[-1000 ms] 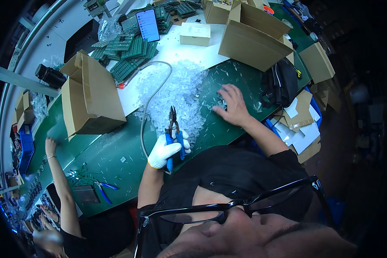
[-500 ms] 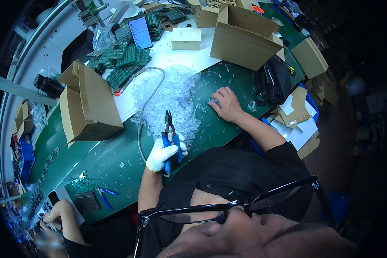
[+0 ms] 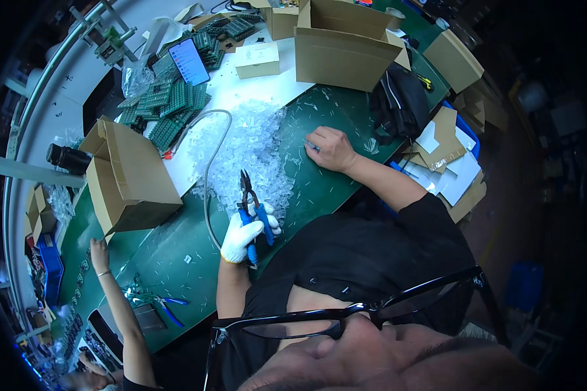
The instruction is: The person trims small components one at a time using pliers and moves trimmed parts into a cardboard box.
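Observation:
My left hand (image 3: 240,236) wears a white glove and is closed around blue-handled cutting pliers (image 3: 248,190). The pliers' dark jaws point up and away, over the near edge of a heap of small clear plastic pieces (image 3: 244,140). To the right of that heap, my bare right hand (image 3: 332,150) rests low on the green tabletop with its fingers curled. A small pale piece (image 3: 312,146) shows at its fingertips; its exact kind is too small to tell. A grey cable (image 3: 209,171) curves past the heap's left side.
Open cardboard boxes stand at left (image 3: 134,173) and back right (image 3: 339,52). Green circuit boards (image 3: 176,98) lie stacked behind the heap, with a phone (image 3: 189,62) on them. A black bag (image 3: 401,101) sits at right. Another person's arm (image 3: 120,306) reaches over the table at lower left.
The view has shifted slightly. The other person's arm has stretched forward toward the row of small parts at left. My left hand still holds the pliers; my right hand remains on the tabletop.

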The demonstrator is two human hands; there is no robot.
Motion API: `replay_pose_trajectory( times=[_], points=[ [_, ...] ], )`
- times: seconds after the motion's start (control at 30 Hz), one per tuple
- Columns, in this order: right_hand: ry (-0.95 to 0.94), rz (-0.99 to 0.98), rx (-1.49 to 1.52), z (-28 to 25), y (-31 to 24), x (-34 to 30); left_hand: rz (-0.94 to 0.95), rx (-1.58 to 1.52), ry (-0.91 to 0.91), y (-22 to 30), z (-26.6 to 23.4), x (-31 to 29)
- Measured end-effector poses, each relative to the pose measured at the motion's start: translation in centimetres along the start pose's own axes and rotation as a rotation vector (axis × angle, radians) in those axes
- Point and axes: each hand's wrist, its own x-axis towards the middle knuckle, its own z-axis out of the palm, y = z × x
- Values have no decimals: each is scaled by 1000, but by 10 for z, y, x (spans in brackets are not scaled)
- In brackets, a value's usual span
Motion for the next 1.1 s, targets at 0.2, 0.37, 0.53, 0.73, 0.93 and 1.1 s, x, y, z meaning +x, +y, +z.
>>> replay_pose_trajectory(
  times=[0.2,0.37,0.53,0.73,0.93,1.1],
  points=[
    [38,24,-44,8,5,1,0,-35,-15,-5,-2,3],
    [74,93,-43,13,8,5,-9,-57,-21,-11,-11,6],
    [141,121,-51,15,7,6,-11,-119,-54,-2,-6,4],
    [113,-18,-151,7,3,5,4,-206,-174,31,-15,-13],
    [33,-120,-120,9,-2,9,173,-394,-315,19,-54,-17],
    [178,278,12,11,12,8,230,-458,-353,17,-59,-15]
  ],
)
